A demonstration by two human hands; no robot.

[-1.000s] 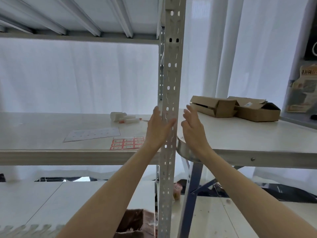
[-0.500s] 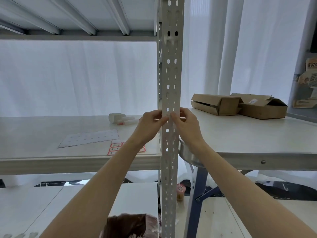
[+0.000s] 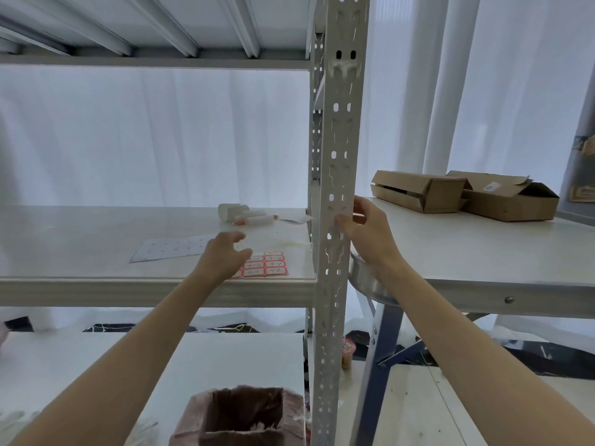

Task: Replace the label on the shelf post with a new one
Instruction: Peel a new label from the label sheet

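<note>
The perforated grey shelf post point(image 3: 341, 130) runs top to bottom through the middle of the view. My right hand point(image 3: 370, 231) rests against its right side at shelf height, thumb on the post's front face; no label shows under it. My left hand point(image 3: 225, 255) hovers over the shelf board point(image 3: 96, 284) left of the post, blurred, fingers apart and holding nothing. Just beyond it lies a sheet of red-bordered labels point(image 3: 269, 268) with handwritten numbers. A white backing sheet point(image 3: 174, 249) lies further left.
A white roll and a marker point(image 3: 248, 217) lie at the back of the shelf. Two cardboard boxes point(image 3: 463, 194) sit on the table to the right. A bin lined with a pink bag point(image 3: 241, 416) stands below.
My left hand has left the post and moved down-left over the label sheet. My right hand stays on the post. The view has tilted slightly.
</note>
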